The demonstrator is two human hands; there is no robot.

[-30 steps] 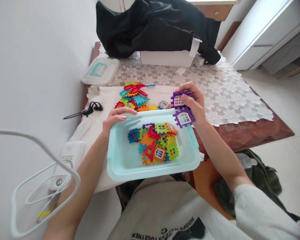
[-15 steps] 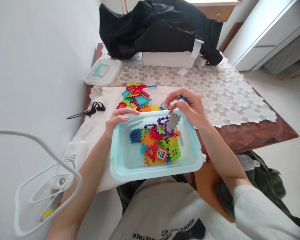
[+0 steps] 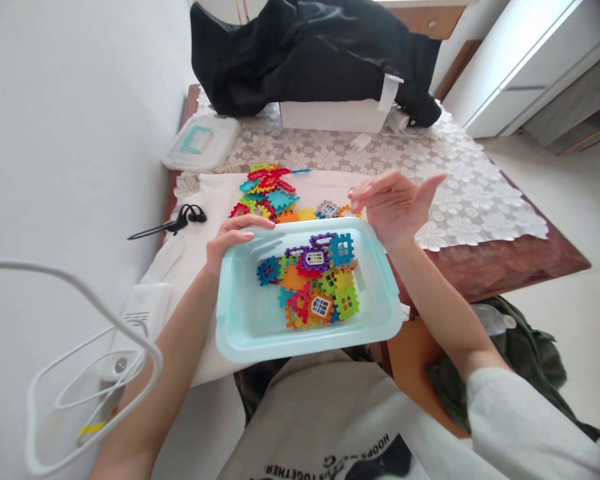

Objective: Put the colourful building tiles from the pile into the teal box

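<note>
A light turquoise plastic tub sits in front of my body, tilted toward me. My left hand is closed on its far left rim, fingers over the edge. Inside lies a heap of colourful toothed building tiles, among them a blue window tile, a purple one with a white window and an orange one with a white window. My right hand hovers over the far right corner of the tub, fingers stretched out and thumb spread. Nothing shows in it.
Beyond the tub, more tiles are piled on a white cloth. A clear lid and black earphones lie to the left. A black cover drapes over a white box at the back. A white cable loops at the left.
My right hand has opened and risen, letting go of a grey tile and a blue one. The blue window tile now shows in the tub. My left hand keeps its hold.
</note>
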